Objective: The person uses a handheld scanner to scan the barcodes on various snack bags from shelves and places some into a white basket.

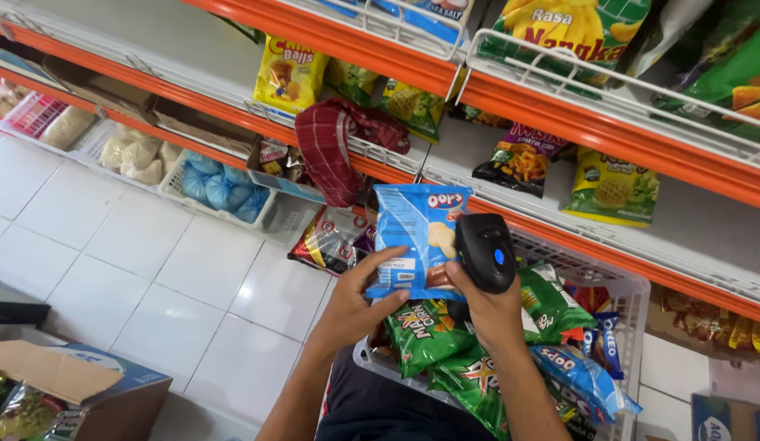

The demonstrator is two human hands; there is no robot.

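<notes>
Orange shelf (576,122) above, white crate (633,298) of snack bags below. Blue snack packet (417,233) upright, long axis vertical, left hand (359,306) fingers pinching its lower edge. Right hand (486,306) fingers wrapped around black scanner (484,251), touching the packet's right side.

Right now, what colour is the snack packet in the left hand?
Light blue snack packet, seen in the head view.
</notes>
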